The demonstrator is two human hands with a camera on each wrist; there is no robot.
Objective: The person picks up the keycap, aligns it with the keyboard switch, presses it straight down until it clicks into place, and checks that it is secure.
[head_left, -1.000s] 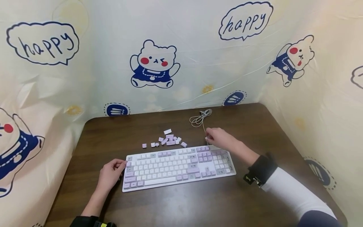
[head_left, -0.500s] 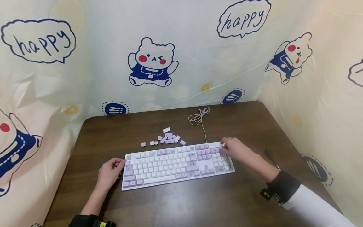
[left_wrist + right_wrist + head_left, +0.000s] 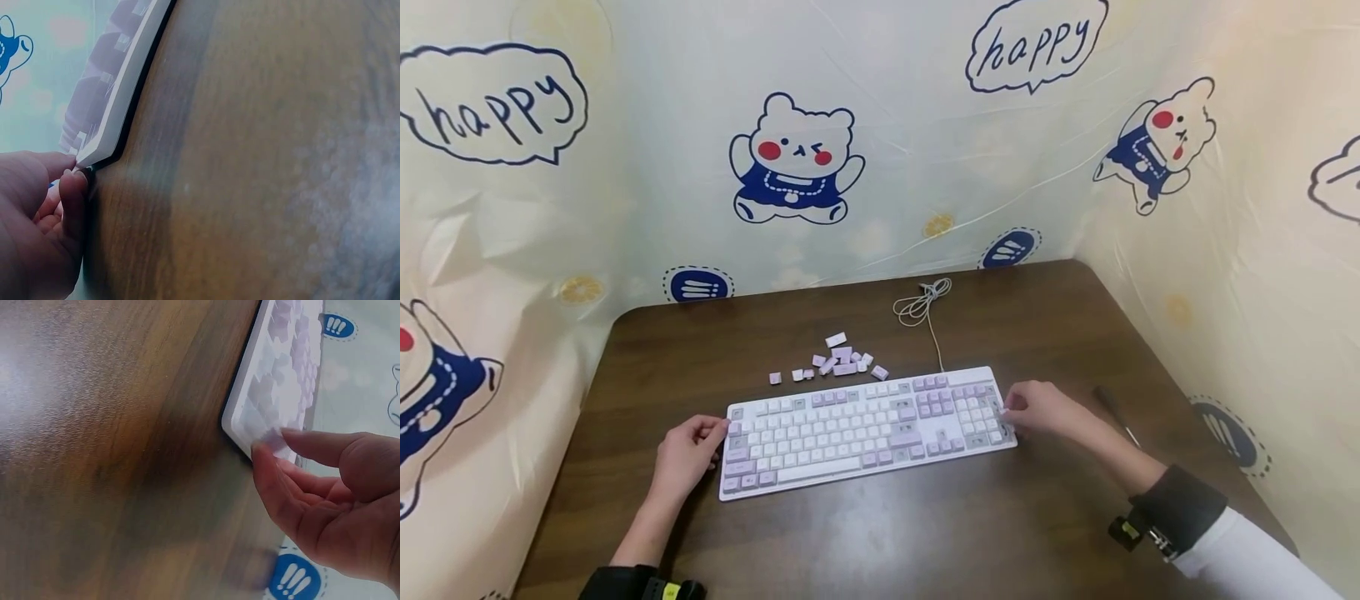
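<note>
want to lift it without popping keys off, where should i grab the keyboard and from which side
Probably by the two short ends of the keyboard, coming from left and right together and pinching the rim. It lies flat, long and narrow, with keys covering most of its top; the cable leaves the far edge and loose keys lie beyond it.

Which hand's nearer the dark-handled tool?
Right. The right hand is at the right end of the keyboard, a little left of the dark-handled tool; the left hand is at the keyboard's opposite end, much farther left.
</note>
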